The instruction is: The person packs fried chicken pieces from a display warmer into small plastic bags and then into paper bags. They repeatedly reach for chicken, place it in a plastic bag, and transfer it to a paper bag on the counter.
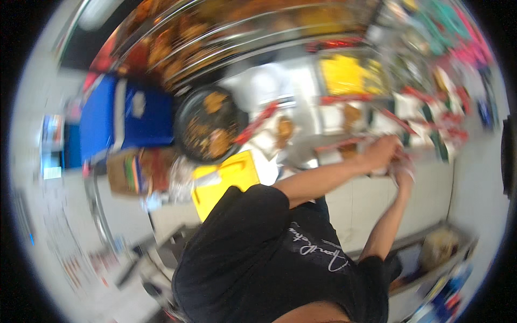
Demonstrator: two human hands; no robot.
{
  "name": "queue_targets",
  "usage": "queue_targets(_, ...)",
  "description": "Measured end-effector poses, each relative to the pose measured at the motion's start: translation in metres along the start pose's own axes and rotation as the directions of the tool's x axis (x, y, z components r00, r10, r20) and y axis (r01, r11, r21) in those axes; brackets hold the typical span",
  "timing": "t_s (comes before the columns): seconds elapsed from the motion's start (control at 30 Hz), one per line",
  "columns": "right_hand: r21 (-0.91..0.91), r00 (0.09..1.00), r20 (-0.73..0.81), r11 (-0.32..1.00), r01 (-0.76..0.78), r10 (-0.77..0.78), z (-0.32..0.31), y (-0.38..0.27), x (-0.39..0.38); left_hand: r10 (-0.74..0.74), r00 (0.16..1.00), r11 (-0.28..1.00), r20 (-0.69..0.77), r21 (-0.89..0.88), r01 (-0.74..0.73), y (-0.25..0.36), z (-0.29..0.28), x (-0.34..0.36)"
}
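My left hand [383,153] reaches across to the right and meets my right hand [402,170] at the counter's front edge. Its fingers are curled closed around something reddish, too blurred to name. Thin clear plastic seems to cover the right hand. Its fingers are also bent closed, and whatever lies between the two hands is mostly hidden. Just beyond them stand white containers of food [353,116], several with red-handled utensils [396,120] lying across them.
Left of the containers is a round black pan [200,152] with brown food bits. A blue box [126,118] with a grey strap and a flat yellow thing [229,180] are nearby. Behind runs a glass display case [215,35]. A yellow-filled tray [343,75] sits far right of centre.
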State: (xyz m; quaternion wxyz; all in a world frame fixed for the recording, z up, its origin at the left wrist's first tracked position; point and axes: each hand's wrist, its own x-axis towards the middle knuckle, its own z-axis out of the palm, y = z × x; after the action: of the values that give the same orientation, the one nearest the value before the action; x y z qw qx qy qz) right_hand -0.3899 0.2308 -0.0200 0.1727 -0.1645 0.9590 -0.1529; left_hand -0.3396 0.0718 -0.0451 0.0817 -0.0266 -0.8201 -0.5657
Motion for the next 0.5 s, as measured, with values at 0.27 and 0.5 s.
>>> queue_targets(0.27,0.065,0.642,-0.264,0.651,0.756,-0.719,-0.008,-0.293,-0.057,-0.237,0.938,0.784,-0.254,-0.620,0.030,0.019,-0.175,-0.247)
queue_targets(0.5,-0.147,0.479,0.502,0.474,0.868,-0.720,0.215,-0.582,-0.013,-0.629,0.691,0.644,-0.355,-0.736,0.208,-0.005,-0.245,-0.429)
